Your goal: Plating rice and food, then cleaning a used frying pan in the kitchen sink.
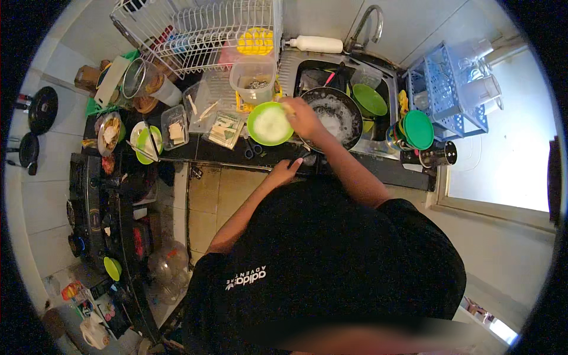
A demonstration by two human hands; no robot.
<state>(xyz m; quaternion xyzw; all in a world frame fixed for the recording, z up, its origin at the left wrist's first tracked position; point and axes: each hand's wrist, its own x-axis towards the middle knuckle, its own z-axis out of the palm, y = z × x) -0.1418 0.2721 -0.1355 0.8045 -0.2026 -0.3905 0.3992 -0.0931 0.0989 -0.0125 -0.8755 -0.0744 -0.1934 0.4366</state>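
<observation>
A black frying pan (pixel 333 117) with whitish suds inside rests over the left part of the sink. My right hand (pixel 302 119) is between the pan and a green bowl (pixel 270 124) filled with white foam; its fingers close on a small yellowish thing, perhaps a sponge, at the bowl's right rim. Below, at the counter's edge, my left hand (pixel 284 172) is near the pan's handle side, thumb apart from the fingers; whether it grips the handle is unclear. Dark-handled scissors (pixel 253 151) lie below the bowl.
A green bowl (pixel 369 100) sits in the sink (pixel 392 91). Behind the foam bowl stands a clear plastic tub (pixel 253 79). A white wire dish rack (pixel 222 40) is at the back left, a green-lidded container (pixel 418 130) at the right, and a stove (pixel 100 208) at the left.
</observation>
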